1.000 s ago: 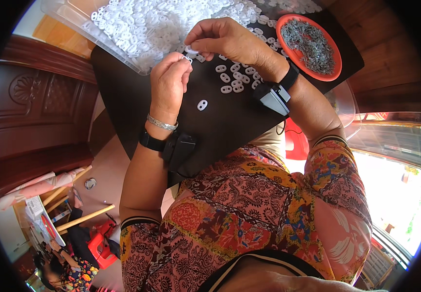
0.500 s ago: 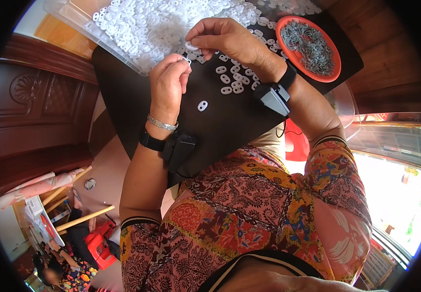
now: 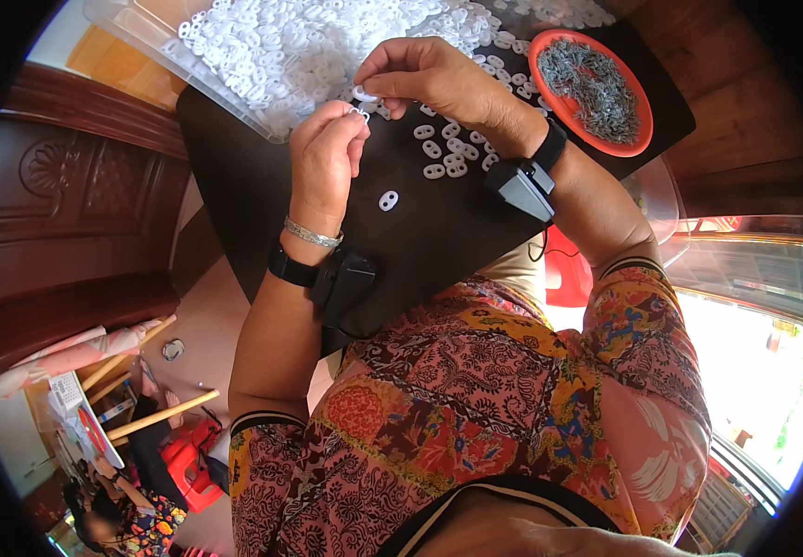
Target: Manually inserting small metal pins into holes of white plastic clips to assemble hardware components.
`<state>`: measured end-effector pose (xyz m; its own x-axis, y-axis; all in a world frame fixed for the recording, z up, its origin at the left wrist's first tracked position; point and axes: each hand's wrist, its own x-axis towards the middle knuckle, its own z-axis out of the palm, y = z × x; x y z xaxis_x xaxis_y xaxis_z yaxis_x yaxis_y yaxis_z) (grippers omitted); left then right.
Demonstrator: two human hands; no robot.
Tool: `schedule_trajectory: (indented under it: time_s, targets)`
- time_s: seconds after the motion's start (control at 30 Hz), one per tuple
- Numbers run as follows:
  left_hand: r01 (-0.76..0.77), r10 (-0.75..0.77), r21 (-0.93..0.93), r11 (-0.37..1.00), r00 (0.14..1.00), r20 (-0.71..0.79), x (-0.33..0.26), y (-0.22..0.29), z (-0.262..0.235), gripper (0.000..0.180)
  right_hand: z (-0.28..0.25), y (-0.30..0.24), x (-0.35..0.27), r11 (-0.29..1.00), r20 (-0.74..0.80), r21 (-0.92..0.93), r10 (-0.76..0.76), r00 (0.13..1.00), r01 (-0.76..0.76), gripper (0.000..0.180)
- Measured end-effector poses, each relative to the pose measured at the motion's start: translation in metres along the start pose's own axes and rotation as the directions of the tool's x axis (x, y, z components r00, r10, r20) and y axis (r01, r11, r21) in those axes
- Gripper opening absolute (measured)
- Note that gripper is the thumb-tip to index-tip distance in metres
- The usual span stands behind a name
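My left hand is closed, thumb against fingers, on a small white looped piece that is partly hidden by the fingertips. Close above it, my right hand pinches a white oval two-hole piece between thumb and forefinger. The two pieces nearly meet; whether they touch I cannot tell. Nearer to me, one loose two-hole piece lies alone on the dark table. Several more such pieces are scattered below my right wrist.
Beyond my hands, a clear plastic tub holds a heap of white pieces. An orange plate of small grey metal parts stands at the right. Wooden furniture is at the left; another person is at the lower left.
Both hands keep their pinches, with only slight finger movement. The right hand's white piece shows a little more of its face. The loose pieces lie as before.
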<state>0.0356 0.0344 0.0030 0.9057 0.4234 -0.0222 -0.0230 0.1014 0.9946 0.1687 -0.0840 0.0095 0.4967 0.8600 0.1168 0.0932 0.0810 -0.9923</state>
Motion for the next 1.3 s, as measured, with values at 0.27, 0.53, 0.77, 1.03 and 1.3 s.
schedule_trajectory:
  time_s: [0.27,0.53,0.77,1.03,1.3]
  targets:
    - [-0.006,0.005,0.022,1.000,0.999,0.034,0.001,-0.001,-0.004,0.019,0.002,-0.001,-0.001,1.000,-0.004,-0.011,0.001,1.000,-0.001,0.018]
    - [-0.006,0.005,0.034,0.999,1.000,0.030,0.002,-0.003,-0.005,0.020,0.006,-0.001,-0.002,0.991,-0.015,-0.118,-0.061,0.998,0.059,0.018]
    - [-0.034,0.034,-0.026,0.999,0.999,-0.004,-0.001,-0.003,0.000,0.018,0.006,-0.003,-0.003,0.987,0.012,-0.160,-0.032,0.999,0.034,0.016]
    - [-0.051,0.050,-0.014,0.999,0.997,-0.063,-0.004,0.002,0.001,0.015,0.011,-0.004,-0.005,0.983,0.001,-0.153,-0.107,0.994,0.106,0.016]
    - [-0.049,0.046,-0.040,0.998,0.997,-0.056,-0.003,0.003,0.001,0.018,0.017,-0.003,-0.006,0.984,-0.060,-0.135,-0.124,0.990,0.115,0.017]
